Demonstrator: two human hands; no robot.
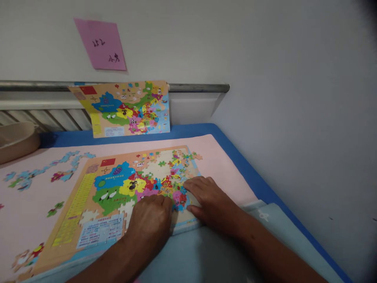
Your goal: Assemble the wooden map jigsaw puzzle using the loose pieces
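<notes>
Partly hiding the puzzle [132,185], left fingers [160,199] curl, hold unclear; right fingers [194,188] rest spread on it

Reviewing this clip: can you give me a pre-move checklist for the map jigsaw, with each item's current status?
1. Printed map sheet visible for comparison: ok, it hangs over the metal rail beyond the map jigsaw. Sheet: printed map sheet.
2. Jigsaw gaps filled: not ok, bare backing shows at upper centre-right and lower down.
3. Pieces inside the right edge: not ok, a green-and-tan piece cluster juts past it.
4. Loose pieces in sight: ok, some lie left of the jigsaw.
5. Left hand grip on a piece: cannot tell, fingertips hidden.
6. Right hand grip on a piece: cannot tell; its fingers lie over the jigsaw's right side.
</notes>
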